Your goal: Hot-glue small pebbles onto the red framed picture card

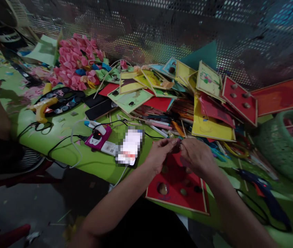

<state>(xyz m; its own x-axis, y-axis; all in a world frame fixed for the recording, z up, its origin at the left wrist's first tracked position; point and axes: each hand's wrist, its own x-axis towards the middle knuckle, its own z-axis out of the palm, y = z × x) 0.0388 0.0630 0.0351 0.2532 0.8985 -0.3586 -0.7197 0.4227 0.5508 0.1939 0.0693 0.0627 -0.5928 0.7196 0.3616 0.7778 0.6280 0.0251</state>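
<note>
My left hand [162, 153] and my right hand [196, 155] meet above a red board [177, 201] with pale stick edging. The fingertips of both hands are closed together around something small and dark, mostly hidden by the fingers; its kind cannot be made out. On the board beneath are several small stones, among them a pale stone [163, 188] at the left and a greenish stone [183, 192] near the middle. My hands cover the board's upper part.
A glue gun [265, 193] with a cord lies at the right, before a green basket [278, 144]. Leftward are a lit phone [130, 146], a purple power strip [97, 137] and cables. Framed cards [133, 100], pens and pink paper pieces [78, 62] fill the back.
</note>
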